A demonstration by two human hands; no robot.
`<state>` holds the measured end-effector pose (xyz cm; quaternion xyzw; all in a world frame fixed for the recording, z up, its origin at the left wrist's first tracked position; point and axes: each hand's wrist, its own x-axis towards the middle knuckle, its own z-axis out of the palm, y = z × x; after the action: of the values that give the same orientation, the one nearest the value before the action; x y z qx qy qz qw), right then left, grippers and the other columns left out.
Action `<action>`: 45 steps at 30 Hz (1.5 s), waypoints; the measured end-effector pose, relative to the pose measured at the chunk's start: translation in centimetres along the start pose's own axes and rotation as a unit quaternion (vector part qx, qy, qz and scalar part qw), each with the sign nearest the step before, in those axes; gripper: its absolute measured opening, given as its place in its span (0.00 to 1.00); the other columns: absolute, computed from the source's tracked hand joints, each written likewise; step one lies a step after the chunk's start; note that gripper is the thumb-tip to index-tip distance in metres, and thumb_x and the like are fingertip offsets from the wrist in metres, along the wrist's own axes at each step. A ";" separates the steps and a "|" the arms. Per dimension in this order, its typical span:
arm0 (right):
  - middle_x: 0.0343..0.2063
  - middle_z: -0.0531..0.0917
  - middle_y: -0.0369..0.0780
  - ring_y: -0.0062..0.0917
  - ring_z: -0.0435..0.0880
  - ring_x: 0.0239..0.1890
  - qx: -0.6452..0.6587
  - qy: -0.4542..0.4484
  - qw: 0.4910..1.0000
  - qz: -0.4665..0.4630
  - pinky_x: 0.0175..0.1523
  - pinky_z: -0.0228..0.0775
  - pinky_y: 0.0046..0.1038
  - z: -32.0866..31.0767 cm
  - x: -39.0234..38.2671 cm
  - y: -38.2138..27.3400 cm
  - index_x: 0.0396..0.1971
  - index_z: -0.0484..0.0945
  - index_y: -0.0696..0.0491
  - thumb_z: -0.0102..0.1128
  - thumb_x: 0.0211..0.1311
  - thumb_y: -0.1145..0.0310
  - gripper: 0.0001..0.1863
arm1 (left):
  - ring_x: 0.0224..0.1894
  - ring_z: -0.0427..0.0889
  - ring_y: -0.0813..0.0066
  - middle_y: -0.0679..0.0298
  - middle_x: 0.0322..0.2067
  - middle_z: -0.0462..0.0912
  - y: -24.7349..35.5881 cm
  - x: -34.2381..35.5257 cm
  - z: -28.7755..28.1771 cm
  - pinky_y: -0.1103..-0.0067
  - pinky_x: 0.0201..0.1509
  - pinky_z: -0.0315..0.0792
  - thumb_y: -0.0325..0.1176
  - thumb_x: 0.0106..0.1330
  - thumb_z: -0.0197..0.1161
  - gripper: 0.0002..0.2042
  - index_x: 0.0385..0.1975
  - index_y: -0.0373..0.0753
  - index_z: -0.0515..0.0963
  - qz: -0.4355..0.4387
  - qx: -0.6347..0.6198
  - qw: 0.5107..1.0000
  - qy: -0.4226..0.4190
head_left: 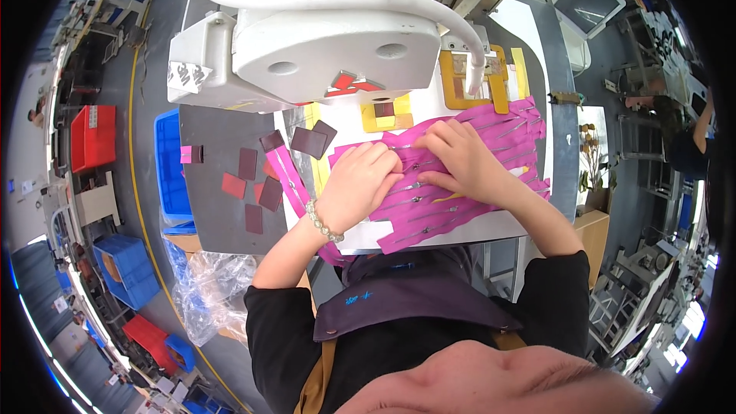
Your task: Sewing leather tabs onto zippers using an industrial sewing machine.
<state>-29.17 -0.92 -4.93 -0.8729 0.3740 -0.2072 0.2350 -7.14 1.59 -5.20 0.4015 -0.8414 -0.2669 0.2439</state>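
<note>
Several magenta zippers with metal teeth and sliders lie side by side in front of me, overlapping. My left hand, a beaded bracelet at its wrist, is closed at their left part, its fingertips on a zipper. Just to its right, my right hand is closed too, thumb and curled fingers pinching at the zippers. What sits between the fingertips is mostly hidden. One separate magenta zipper with a dark end piece lies left of my left hand, running down past the wrist to the table's near edge.
A big white sewing machine head hangs over the table's far side. Yellow frames lie beneath and beside it. Dark and red rectangular patches are scattered on the grey table at left. A blue bin stands beyond the left edge.
</note>
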 end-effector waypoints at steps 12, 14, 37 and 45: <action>0.18 0.74 0.38 0.19 0.71 0.24 0.166 -0.088 0.934 0.303 0.34 0.64 0.24 -3.2 3.4 3.5 0.26 0.74 0.62 0.56 0.63 0.61 0.17 | 0.50 0.73 0.60 0.59 0.48 0.74 1.4 1.3 -0.1 0.66 0.54 0.64 0.36 0.50 0.69 0.20 0.43 0.41 0.74 0.039 0.095 0.993 0.063; 0.21 0.77 0.38 0.19 0.73 0.27 0.143 -0.072 0.937 0.312 0.36 0.66 0.25 -3.3 4.1 4.9 0.29 0.77 0.61 0.54 0.64 0.58 0.19 | 0.54 0.71 0.59 0.56 0.52 0.72 1.8 1.4 0.9 0.67 0.57 0.63 0.38 0.50 0.69 0.22 0.45 0.40 0.74 0.033 0.123 0.991 0.033; 0.33 0.79 0.37 0.31 0.78 0.31 -0.360 0.074 0.930 0.013 0.37 0.67 0.30 -9.6 2.1 7.7 0.41 0.77 0.51 0.67 0.47 0.60 0.20 | 0.61 0.63 0.49 0.39 0.57 0.64 0.6 2.3 3.3 0.63 0.63 0.56 0.59 0.45 0.66 0.41 0.58 0.42 0.66 -0.020 0.231 0.972 -0.026; 0.37 0.74 0.43 0.39 0.74 0.38 -0.061 0.218 0.974 -0.017 0.41 0.67 0.37 3.0 7.5 6.7 0.38 0.73 0.52 0.57 0.48 0.73 0.14 | 0.61 0.66 0.64 0.57 0.58 0.68 -0.2 1.3 2.1 0.67 0.63 0.52 0.50 0.50 0.67 0.32 0.56 0.47 0.69 0.013 0.207 0.978 -0.011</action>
<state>-26.54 -9.91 -9.71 -0.8256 0.4136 -0.3731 0.0903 -9.03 0.92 -6.62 0.4294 -0.8863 -0.0882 0.1496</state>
